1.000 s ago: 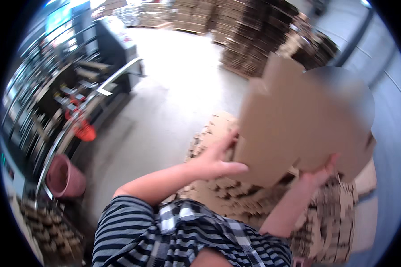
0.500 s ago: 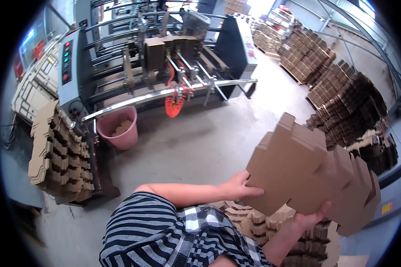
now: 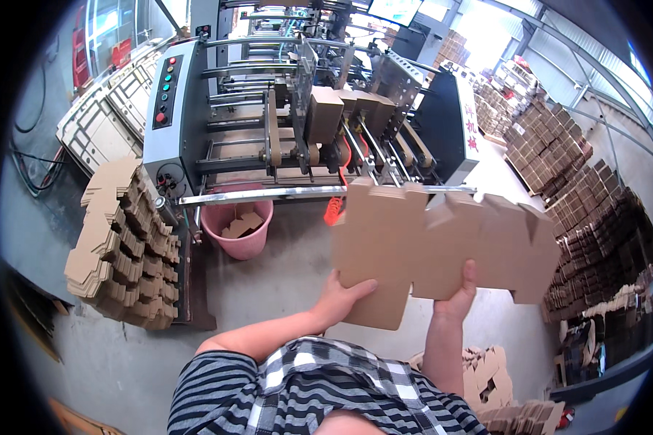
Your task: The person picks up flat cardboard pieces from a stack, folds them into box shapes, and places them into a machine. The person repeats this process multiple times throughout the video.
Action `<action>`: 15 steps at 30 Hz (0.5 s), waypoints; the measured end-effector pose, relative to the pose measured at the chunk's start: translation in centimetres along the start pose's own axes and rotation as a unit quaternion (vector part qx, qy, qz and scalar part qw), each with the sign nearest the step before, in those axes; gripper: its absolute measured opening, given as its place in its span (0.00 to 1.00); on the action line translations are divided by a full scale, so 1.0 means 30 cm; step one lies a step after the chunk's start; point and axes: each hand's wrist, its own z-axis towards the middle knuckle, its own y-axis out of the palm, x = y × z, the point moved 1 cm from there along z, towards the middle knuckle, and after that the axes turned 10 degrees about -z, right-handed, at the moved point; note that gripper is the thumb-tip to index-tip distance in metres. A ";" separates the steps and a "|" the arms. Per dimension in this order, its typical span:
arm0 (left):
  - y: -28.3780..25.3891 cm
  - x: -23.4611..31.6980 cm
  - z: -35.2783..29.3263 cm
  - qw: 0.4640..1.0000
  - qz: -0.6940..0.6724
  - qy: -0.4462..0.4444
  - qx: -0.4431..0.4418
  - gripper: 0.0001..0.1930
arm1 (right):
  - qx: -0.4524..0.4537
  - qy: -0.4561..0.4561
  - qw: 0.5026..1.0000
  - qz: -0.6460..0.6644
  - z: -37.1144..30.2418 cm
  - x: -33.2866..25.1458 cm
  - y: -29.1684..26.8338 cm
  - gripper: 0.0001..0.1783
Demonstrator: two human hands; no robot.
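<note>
A stack of flat die-cut cardboard blanks (image 3: 428,243) is held up in front of me, its notched edge facing away. My left hand (image 3: 341,299) grips the lower left corner, thumb on the near face. Farther right along the lower edge, my right hand (image 3: 457,293) is closed on the same blanks, thumb up on the near face. The fingers of both hands are hidden behind the cardboard. Beyond the blanks stands a machine with rails and belts (image 3: 268,148), carrying an upright stack of brown cardboard (image 3: 325,116) in its middle.
A pink bin (image 3: 243,243) with cardboard scraps stands below the machine's front bar (image 3: 268,194). Stacked blanks (image 3: 123,254) rest on a stand at the left. More blanks (image 3: 490,377) lie low beside me at the right. Tall cardboard piles (image 3: 595,225) line the right side.
The cardboard blanks have swung from my lower right to in front of me, toward the machine, both hands still gripping them. My view has turned rightward less, showing more of the left side.
</note>
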 end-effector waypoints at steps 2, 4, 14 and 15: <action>-0.046 0.014 0.056 0.999 0.031 -0.004 0.029 0.31 | -0.023 0.032 0.999 -0.004 0.083 0.091 0.018 0.22; -0.084 0.029 0.135 0.997 0.053 -0.009 0.060 0.31 | -0.024 0.071 0.997 -0.017 0.166 0.155 0.067 0.25; -0.160 0.179 0.505 0.979 0.202 -0.016 0.029 0.35 | -0.064 0.193 0.978 0.039 0.620 0.369 0.216 0.26; -0.194 0.179 0.526 0.986 0.166 -0.015 0.020 0.37 | -0.068 0.210 0.974 0.052 0.663 0.390 0.228 0.26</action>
